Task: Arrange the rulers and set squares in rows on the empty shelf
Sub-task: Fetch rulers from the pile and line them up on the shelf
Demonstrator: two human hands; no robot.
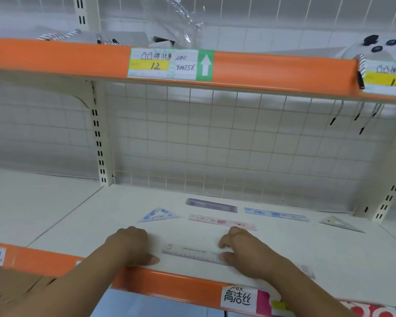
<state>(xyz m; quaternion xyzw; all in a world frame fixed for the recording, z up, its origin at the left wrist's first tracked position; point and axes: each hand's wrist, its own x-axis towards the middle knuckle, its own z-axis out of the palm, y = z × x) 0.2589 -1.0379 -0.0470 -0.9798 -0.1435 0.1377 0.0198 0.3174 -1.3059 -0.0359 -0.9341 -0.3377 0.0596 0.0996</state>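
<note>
Now rulers [222,221], set squares [158,215] on shelf [78,225]

White shelf [284,252] with orange front edge [169,284]; blue-flecked set square [159,215], pink ruler [222,221], purple ruler [212,205], blue ruler [276,214], clear ruler [192,253].

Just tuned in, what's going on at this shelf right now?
A person is setting a clear ruler near the front of the shelf. The right hand pinches its right end and the left hand sits at its left end. Behind it lie a blue set square, pink ruler, purple ruler, blue ruler and clear set square.
</note>
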